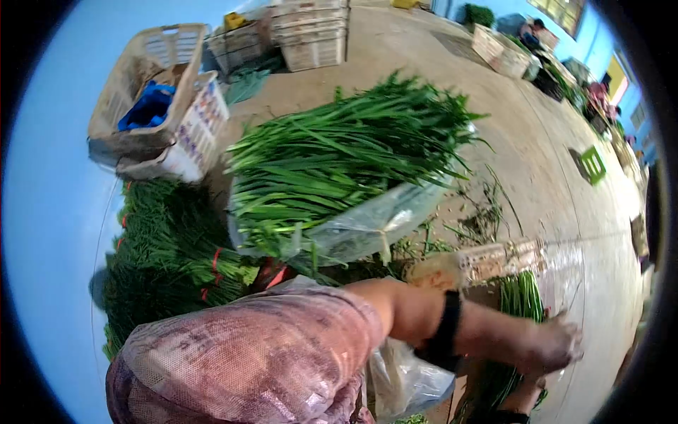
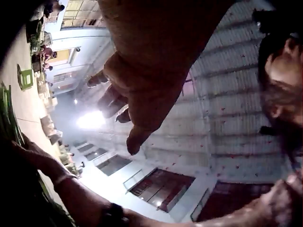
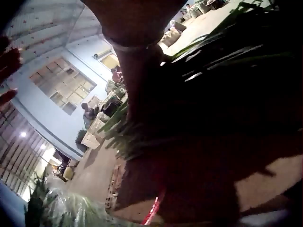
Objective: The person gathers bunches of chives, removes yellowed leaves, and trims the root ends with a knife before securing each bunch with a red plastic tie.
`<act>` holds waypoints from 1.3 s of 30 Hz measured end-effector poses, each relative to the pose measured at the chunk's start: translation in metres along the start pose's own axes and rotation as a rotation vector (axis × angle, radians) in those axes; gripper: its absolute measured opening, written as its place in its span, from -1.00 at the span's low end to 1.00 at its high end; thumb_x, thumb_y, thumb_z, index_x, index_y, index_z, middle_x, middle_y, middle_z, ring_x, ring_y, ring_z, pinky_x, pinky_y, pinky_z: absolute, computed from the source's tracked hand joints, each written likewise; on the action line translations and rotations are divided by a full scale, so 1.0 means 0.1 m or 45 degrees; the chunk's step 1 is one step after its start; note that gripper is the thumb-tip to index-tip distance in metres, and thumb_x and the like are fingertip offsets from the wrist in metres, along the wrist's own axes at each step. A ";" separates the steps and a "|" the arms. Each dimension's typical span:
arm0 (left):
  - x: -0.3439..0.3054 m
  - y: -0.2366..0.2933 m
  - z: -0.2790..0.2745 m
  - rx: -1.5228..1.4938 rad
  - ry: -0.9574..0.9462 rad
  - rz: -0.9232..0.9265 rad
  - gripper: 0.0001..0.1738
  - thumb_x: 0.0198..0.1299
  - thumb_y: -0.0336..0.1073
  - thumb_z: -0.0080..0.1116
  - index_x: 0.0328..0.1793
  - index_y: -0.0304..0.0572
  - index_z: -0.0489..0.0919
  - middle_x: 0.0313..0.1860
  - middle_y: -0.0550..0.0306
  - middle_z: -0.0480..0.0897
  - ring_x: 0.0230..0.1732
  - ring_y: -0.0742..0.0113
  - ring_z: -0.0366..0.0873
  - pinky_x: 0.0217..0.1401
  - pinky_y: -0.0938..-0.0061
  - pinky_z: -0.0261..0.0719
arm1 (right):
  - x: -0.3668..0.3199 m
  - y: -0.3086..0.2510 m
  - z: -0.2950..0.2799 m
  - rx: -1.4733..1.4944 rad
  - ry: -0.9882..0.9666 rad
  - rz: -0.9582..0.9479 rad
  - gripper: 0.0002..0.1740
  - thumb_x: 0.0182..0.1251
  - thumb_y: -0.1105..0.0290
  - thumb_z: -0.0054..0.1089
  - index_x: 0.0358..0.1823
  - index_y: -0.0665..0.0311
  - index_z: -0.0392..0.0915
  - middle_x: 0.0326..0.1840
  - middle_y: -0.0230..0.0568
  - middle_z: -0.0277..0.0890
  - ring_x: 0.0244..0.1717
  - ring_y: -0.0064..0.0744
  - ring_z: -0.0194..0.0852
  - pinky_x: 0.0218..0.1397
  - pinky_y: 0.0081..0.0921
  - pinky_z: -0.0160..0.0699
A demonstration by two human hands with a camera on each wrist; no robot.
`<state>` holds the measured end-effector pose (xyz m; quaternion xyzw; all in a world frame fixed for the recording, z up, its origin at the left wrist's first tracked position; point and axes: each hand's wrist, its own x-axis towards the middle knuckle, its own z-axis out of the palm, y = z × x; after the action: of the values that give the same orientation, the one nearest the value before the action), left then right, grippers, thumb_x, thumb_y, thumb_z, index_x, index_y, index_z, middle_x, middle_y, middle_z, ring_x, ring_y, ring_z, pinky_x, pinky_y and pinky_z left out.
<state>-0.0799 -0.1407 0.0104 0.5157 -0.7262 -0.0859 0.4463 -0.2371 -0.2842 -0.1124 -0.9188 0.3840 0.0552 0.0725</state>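
**Fig.** Right hand reaches out over a bunch of green stalks, which lies by a pale crate on the concrete floor. Blur in the head view and deep shadow in the right wrist view hide its fingers, so whether they grip cannot be told. Left hand is raised, its fingers loosely curled and holding nothing. A large heap of greens lies on plastic sheeting nearby.
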 end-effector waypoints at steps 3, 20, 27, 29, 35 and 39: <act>-0.81 -0.04 -0.93 -0.174 0.086 0.545 -0.48 -0.18 -0.14 0.34 -0.12 -0.27 0.46 -0.20 -0.01 0.46 -0.05 0.05 0.41 0.00 0.13 0.32 | 0.04 -0.13 -0.18 -0.002 0.103 0.104 -0.35 0.14 0.33 0.17 0.27 0.31 0.19 0.25 0.09 0.22 0.26 -0.02 0.16 0.27 -0.21 0.19; -4.35 -1.26 -4.38 0.249 1.482 -0.830 -0.58 0.16 -0.32 0.18 0.12 -0.35 0.42 -0.10 0.00 0.57 -0.07 0.35 0.52 -0.08 0.44 0.51 | 0.86 -5.96 -1.20 0.285 0.180 -1.125 -0.39 -0.02 0.43 0.32 0.15 0.24 0.37 0.06 0.04 0.42 0.06 -0.05 0.43 0.12 -0.32 0.46; -4.44 -1.78 -4.44 -0.117 0.951 -1.002 -0.43 0.10 -0.33 0.26 0.21 -0.37 0.34 0.02 0.00 0.54 -0.01 0.36 0.50 0.08 0.45 0.47 | 1.31 -7.02 -0.64 -0.076 0.155 -1.513 0.04 -0.18 0.24 0.47 0.35 0.27 0.04 0.35 0.09 0.09 0.38 0.00 0.02 0.40 -0.21 0.04; -4.35 -1.82 -4.46 -0.117 0.983 -1.033 -0.44 0.09 -0.39 0.25 0.21 -0.39 0.34 0.00 0.00 0.54 -0.02 0.37 0.50 0.08 0.46 0.47 | 1.41 -7.17 -0.55 -0.100 0.167 -1.542 0.07 -0.21 0.20 0.46 0.36 0.28 0.01 0.32 0.12 0.15 0.35 0.04 0.08 0.38 -0.21 0.07; -4.25 -1.69 -4.70 -0.483 1.010 -0.802 -0.46 0.06 -0.57 0.18 0.20 -0.43 0.31 -0.10 0.09 0.56 -0.03 0.41 0.50 0.06 0.46 0.49 | 1.45 -7.38 -0.62 -0.303 -0.153 -1.309 -0.29 -0.12 0.18 0.38 0.15 0.18 0.41 -0.06 -0.01 0.52 -0.01 -0.05 0.46 0.07 -0.19 0.39; -4.68 -2.17 -4.91 -0.276 1.523 -0.806 -0.51 0.12 -0.39 0.20 0.15 -0.44 0.35 -0.05 0.03 0.56 -0.04 0.32 0.51 0.05 0.43 0.49 | 1.51 -7.24 -0.61 -0.005 -0.057 -1.271 -0.51 -0.06 0.13 0.35 -0.03 0.06 0.55 -0.12 -0.20 0.55 -0.01 -0.14 0.46 0.07 -0.16 0.32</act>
<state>0.4606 0.3121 -0.0905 0.6144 -0.1563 0.0151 0.7732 0.3881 0.1026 -0.0103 -0.9892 -0.1046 0.0343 0.0967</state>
